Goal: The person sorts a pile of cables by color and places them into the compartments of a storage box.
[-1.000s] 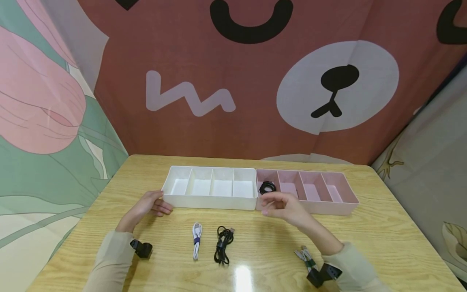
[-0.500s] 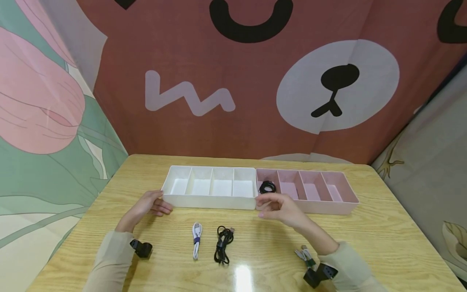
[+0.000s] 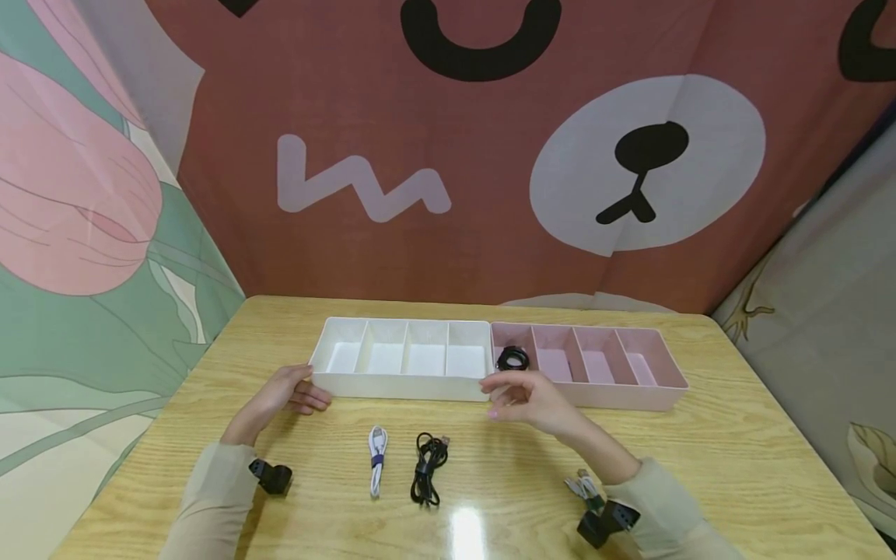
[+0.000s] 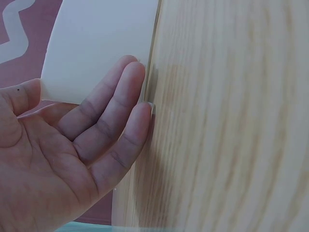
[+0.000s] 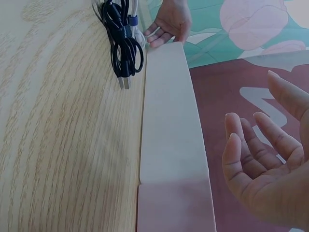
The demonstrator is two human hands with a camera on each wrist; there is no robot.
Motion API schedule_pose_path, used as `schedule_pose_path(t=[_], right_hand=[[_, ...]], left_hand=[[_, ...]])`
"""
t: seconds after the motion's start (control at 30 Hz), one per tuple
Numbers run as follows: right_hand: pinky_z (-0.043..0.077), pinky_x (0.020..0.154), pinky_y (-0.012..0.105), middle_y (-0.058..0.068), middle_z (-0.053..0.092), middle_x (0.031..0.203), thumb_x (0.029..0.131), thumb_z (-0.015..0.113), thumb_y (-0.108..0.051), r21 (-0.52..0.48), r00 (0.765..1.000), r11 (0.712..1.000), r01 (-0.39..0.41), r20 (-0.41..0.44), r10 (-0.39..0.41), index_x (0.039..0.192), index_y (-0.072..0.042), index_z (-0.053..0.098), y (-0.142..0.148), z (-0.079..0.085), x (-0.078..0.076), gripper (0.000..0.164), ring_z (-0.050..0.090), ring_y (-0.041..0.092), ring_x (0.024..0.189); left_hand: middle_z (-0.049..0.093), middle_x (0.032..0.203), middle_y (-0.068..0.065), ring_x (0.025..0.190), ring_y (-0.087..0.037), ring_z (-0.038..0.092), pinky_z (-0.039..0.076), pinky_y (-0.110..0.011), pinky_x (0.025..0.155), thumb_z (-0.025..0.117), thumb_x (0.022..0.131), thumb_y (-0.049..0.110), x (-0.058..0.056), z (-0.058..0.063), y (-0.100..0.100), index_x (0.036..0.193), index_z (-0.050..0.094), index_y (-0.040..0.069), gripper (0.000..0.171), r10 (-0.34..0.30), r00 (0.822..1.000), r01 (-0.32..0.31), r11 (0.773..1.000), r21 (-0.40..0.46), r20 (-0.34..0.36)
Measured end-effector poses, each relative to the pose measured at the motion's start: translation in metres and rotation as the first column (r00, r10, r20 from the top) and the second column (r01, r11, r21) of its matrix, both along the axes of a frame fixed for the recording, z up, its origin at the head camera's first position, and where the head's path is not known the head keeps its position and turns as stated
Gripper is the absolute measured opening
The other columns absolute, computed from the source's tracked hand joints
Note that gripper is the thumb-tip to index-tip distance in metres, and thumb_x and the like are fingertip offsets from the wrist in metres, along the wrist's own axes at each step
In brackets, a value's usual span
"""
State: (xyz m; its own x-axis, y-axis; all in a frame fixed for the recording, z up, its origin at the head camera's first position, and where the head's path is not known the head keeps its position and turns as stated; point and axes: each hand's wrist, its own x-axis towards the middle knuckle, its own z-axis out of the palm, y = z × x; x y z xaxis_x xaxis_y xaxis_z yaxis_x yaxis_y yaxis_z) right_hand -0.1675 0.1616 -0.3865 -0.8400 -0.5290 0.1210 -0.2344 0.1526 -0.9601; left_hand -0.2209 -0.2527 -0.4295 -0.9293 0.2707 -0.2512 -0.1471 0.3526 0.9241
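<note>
A white divided box [image 3: 399, 386] and a pink divided box [image 3: 633, 397] stand end to end on the table. My left hand [image 3: 290, 391] rests at the white box's left end; in the left wrist view its thumb tip meets the corner and the other fingers are loosely extended. Over the front of the seam between the boxes hovers my right hand [image 3: 535, 400], fingers loosely bent with nothing between them. Behind it, a coiled black cable [image 3: 513, 358] lies in the pink box's leftmost compartment. The white box's compartments hold nothing.
Nearer me lie a white cable [image 3: 377, 460] with a purple strap and a bundled black cable [image 3: 428, 470]. A greyish-white cable [image 3: 582, 488] with a green strap is partly hidden by my right wrist camera [image 3: 607, 523]. A printed cloth [image 3: 364, 264] hangs behind the table [image 3: 294, 311].
My right hand has drifted left along the front of the pink box towards the seam with the white one. My left hand, the boxes and the cables stay put.
</note>
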Motion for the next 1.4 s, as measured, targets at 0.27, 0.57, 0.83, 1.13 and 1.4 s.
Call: schedule_pose_path(t=[0.27,0.57,0.83,1.13,1.4], right_hand=[[0.051,0.069,0.030,0.033,0.051,0.109,0.077,0.069,0.000,-0.014,0.999,1.000,-0.023,0.029,0.023,0.117,0.014,0.051,-0.003,-0.001,0.001,0.046,0.062,0.019,0.080],[0.051,0.066,0.029,0.034,0.051,0.108,0.076,0.069,0.001,-0.031,0.998,0.998,-0.057,0.023,0.058,0.118,0.015,0.050,-0.009,-0.004,0.000,0.048,0.063,0.018,0.078],[0.051,0.067,0.029,0.026,0.055,0.106,0.076,0.071,-0.003,0.040,0.999,0.998,-0.037,0.017,0.037,0.119,0.010,0.052,-0.013,-0.007,-0.002,0.049,0.062,0.021,0.079],[0.050,0.069,0.030,0.024,0.055,0.102,0.075,0.073,-0.005,0.072,0.999,0.997,-0.034,0.007,0.034,0.118,0.007,0.054,-0.017,-0.010,-0.001,0.049,0.062,0.020,0.077],[0.051,0.066,0.030,0.027,0.054,0.100,0.073,0.074,-0.003,0.067,0.996,0.994,-0.089,-0.001,0.089,0.115,0.007,0.056,-0.021,-0.018,-0.001,0.046,0.063,0.024,0.077]], left_hand=[[0.068,0.086,-0.017,0.076,-0.023,0.066,0.051,-0.036,0.068,0.023,0.101,0.025,0.000,0.000,0.000,0.131,0.026,-0.016,0.051,-0.005,1.000,0.005,1.000,-0.003,-0.005],[0.068,0.084,-0.016,0.074,-0.021,0.066,0.052,-0.035,0.066,0.023,0.100,0.023,-0.001,-0.002,-0.001,0.131,0.025,-0.017,0.050,-0.002,1.000,0.002,1.000,0.006,0.001],[0.068,0.084,-0.014,0.075,-0.021,0.066,0.052,-0.035,0.067,0.023,0.100,0.025,-0.001,-0.003,-0.001,0.130,0.027,-0.017,0.051,-0.003,1.000,0.003,1.000,-0.002,-0.003],[0.068,0.086,-0.017,0.076,-0.023,0.066,0.051,-0.037,0.068,0.022,0.101,0.025,-0.001,-0.002,0.000,0.131,0.024,-0.017,0.052,-0.005,1.000,0.005,1.000,-0.002,0.001],[0.068,0.086,-0.016,0.076,-0.022,0.066,0.052,-0.036,0.068,0.023,0.100,0.025,-0.001,-0.001,0.000,0.129,0.028,-0.017,0.051,-0.008,1.000,0.008,1.000,-0.006,-0.003]])
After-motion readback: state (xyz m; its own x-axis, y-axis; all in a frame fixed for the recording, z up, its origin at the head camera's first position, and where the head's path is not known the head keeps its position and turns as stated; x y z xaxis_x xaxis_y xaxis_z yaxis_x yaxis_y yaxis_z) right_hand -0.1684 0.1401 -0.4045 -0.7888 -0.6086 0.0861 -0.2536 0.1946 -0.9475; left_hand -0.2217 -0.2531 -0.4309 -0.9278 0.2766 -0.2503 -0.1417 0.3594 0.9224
